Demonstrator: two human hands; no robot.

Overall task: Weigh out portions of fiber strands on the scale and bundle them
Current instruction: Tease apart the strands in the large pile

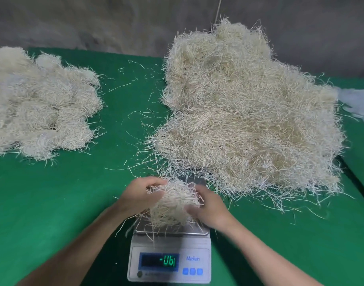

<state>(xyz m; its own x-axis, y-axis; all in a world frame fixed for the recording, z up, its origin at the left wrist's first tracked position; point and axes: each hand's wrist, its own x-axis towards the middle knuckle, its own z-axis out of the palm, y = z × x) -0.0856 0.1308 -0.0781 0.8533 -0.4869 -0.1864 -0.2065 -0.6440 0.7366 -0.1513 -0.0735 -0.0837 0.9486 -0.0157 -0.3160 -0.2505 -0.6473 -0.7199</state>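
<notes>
A white digital scale (169, 263) stands at the near middle of the green table, its display showing green digits. Over its steel pan (189, 231) I hold a portion of pale fiber strands (173, 205) between both hands. My left hand (141, 196) grips the portion's left side with curled fingers. My right hand (210, 207) grips its right side. The portion's lower strands hang down to the pan. A big loose heap of fiber strands (245, 120) lies behind and right of the scale.
A group of several bundled fiber portions (41, 104) lies at the far left. Stray strands (135, 112) litter the green table (63, 203) between the piles. Something pale and blurred (358, 104) sits at the right edge. A grey wall rises behind.
</notes>
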